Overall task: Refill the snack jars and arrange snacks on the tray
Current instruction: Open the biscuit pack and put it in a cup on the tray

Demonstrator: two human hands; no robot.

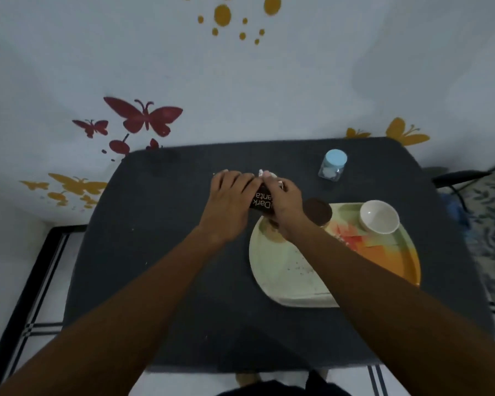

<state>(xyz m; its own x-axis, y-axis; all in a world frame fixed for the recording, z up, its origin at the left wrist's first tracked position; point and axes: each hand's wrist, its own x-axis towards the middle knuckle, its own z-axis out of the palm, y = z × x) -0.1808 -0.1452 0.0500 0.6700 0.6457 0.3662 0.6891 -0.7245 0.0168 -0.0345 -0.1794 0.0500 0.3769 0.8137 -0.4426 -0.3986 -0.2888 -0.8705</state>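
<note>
A dark grey cloth-covered table (183, 281) stands against a pale wall with red and yellow butterfly stickers (145, 115). Above it, just beyond the pale green and orange tray (283, 270), the left hand (229, 207) and right hand (283, 204) both grip a dark brown snack packet (262, 200). On the tray sit a white bowl (379, 217) and a brown-lidded jar (317, 211); farther back stands a clear blue-lidded jar (333, 165).

Dark matt cloth covers the table (160, 281), a glossy smooth plastic-looking tray (280, 281) sits on it with a shiny white glazed bowl (379, 217), a clear plastic jar (332, 167) wears a matt pale-blue lid, and the snack packet (261, 200) shows slick printed wrapper.
</note>
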